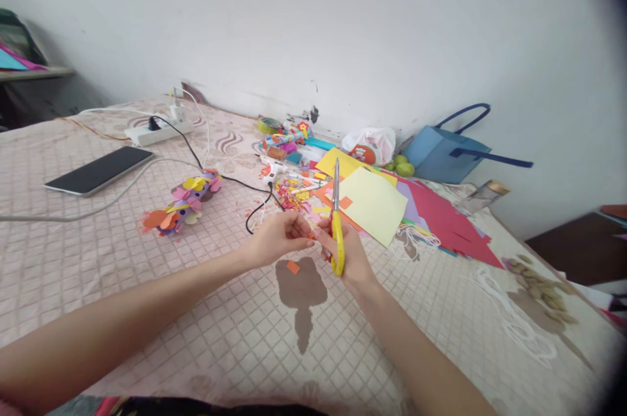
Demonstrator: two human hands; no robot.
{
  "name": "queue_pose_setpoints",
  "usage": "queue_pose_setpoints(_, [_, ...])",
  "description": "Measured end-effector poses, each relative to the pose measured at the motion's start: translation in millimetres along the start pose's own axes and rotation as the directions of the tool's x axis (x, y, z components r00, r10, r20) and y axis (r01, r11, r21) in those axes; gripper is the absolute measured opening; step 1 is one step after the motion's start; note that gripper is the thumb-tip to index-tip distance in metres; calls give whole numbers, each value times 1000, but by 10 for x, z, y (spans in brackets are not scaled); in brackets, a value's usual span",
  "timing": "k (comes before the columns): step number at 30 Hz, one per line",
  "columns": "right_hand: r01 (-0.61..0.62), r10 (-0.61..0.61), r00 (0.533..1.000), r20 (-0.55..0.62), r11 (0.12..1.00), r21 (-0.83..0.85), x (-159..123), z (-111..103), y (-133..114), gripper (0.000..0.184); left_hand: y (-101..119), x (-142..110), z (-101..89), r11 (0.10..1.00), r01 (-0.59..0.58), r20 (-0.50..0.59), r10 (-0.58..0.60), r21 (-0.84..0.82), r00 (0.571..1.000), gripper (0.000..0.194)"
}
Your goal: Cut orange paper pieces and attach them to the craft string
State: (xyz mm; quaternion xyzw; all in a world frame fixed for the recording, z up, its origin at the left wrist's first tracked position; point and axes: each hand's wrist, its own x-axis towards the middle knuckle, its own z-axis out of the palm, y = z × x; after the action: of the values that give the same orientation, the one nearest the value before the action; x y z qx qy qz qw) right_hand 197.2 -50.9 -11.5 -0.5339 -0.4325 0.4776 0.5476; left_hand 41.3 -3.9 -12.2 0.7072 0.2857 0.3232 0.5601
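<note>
My right hand [349,258] grips yellow-handled scissors [336,220], blades closed and pointing up and away. My left hand [281,236] meets it from the left, its fingertips pinched on a tiny orange paper scrap [310,236]. Another small orange paper piece [292,266] lies on the bedspread just below both hands. A pale yellow sheet [375,204] with an orange square on it lies right behind the scissors.
Coloured paper sheets [441,213], paper scraps and a glue gun [272,170] crowd the quilted bedspread [98,259] ahead. A flower-covered roll [183,202] lies left, with a phone [100,170], power strip [157,133] and cables. A blue bag [448,151] leans on the wall.
</note>
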Motion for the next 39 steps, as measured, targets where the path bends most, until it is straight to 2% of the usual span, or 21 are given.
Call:
queue_pose_setpoints(5, [0,0,1000,12,1000,25,10,-9,10,38,-36,46,-25,974,96,50,-87,-207,995,32])
queue_pose_setpoints(9, [12,-13,1000,19,999,50,19,-15,27,38,8,47,-29,942,161,96,-139,-293,986,35])
queue_pose_setpoints(15, [37,-39,999,13,996,82,22,-22,53,35,75,19,-19,909,228,124,-196,-350,973,34])
queue_pose_setpoints(29, [28,-31,997,69,998,47,2,-17,16,33,88,9,-29,903,248,144,-210,-349,967,31])
queue_pose_setpoints(35, [19,-23,997,72,998,61,-4,-17,-7,33,76,21,-38,838,310,171,-259,-449,950,32])
queue_pose_setpoints(39, [26,-32,996,84,997,67,-10,-15,-30,31,101,28,-57,828,302,147,-264,-472,953,33])
